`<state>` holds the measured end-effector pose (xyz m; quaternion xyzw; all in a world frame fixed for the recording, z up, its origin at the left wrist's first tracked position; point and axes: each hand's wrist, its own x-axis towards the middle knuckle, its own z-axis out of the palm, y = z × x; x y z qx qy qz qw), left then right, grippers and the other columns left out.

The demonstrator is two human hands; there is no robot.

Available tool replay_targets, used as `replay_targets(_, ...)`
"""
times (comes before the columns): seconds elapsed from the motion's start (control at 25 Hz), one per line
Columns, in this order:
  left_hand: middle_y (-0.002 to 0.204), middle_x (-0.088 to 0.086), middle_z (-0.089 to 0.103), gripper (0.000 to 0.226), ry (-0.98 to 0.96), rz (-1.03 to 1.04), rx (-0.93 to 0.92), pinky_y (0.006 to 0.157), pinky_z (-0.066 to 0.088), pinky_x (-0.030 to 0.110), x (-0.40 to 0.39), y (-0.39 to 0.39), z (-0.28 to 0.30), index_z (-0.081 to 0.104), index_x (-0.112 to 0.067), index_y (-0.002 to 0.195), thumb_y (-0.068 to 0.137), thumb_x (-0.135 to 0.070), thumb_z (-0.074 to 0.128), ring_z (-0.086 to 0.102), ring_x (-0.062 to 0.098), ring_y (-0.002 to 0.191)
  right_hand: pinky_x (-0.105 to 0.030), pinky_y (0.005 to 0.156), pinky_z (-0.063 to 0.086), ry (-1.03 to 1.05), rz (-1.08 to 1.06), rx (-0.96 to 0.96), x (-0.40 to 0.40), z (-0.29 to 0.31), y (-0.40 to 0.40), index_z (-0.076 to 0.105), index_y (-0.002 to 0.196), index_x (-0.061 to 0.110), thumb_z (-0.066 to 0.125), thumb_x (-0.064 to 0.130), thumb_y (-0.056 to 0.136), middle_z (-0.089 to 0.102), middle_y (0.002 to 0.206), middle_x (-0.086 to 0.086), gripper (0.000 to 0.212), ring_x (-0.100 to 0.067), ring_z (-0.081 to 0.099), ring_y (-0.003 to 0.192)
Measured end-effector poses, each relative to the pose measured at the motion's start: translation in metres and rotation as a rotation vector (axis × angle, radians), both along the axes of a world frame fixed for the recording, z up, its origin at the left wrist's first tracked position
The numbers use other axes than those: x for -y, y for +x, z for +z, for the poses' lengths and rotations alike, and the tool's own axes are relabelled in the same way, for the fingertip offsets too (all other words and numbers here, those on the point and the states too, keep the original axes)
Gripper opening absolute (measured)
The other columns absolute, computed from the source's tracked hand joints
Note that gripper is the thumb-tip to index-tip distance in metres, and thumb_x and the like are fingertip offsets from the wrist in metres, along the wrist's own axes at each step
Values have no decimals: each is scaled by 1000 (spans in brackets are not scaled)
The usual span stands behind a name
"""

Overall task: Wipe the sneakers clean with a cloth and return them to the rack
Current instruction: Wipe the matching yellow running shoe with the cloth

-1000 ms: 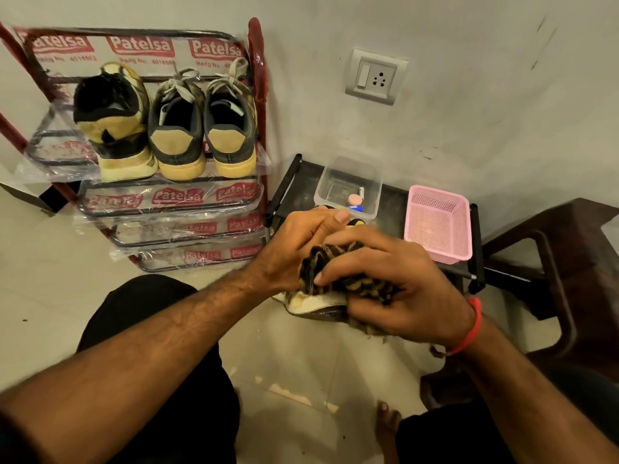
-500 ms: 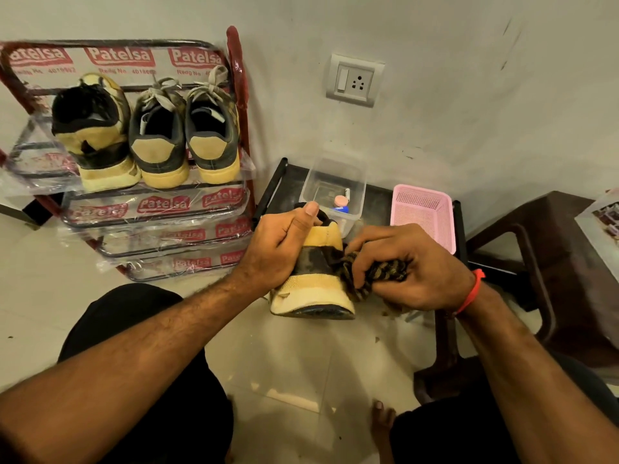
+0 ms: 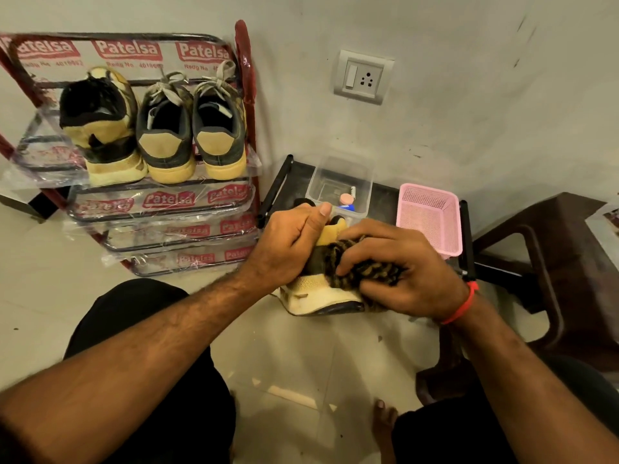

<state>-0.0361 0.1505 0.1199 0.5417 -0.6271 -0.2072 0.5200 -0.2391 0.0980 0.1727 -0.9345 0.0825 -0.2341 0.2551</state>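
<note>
Between both hands, sneaker (image 3: 318, 293) heel toward camera, cloth (image 3: 365, 269) pressed on.

left hand (image 3: 288, 242) grips sneaker (image 3: 318, 293) | right hand (image 3: 398, 272) presses cloth (image 3: 365, 272) on it | rack (image 3: 160, 209) behind

The striped brown-and-tan woven cloth (image 3: 365, 274) looks coarse and matt against the yellow suede-like sneaker (image 3: 318, 293) with its pebbled rubber sole. The red-and-black metal tube rack (image 3: 160, 216) gleams under crinkly clear plastic wrap. Beside it sit a perforated pink plastic basket (image 3: 430, 217) and a glossy transparent plastic box (image 3: 341, 182), above smooth pale floor tiles (image 3: 294, 360).
</note>
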Motion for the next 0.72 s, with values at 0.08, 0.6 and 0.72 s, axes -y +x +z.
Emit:
replay_targets(0.08,76,-14,57,36,73,-10,29,72,44,20,-3,-2,6,63,-24,82,109,-28,40,57,3,72,-35,79,55,-87,-103,-85,17,-3,-13,74,87,19,67,5,70,67,103,4,24,-14,63,95)
replay_targets(0.6,122,3,50,35,337,-52,107,101,49,43,0,4,12,69,-9,111,101,-41,59,52,11,112,-27,93,51,130,-542,325,-9,1,9,70,104,7,62,-4,74,68,105,-2,32,-13,64,103)
replay_targets(0.72,124,1,46,51,201,-103,188,89,57,44,0,8,5,65,-10,111,95,-56,50,54,14,110,-18,98,46,65,-622,276,-6,-13,11,68,115,9,69,-5,80,66,112,-5,38,-12,61,109)
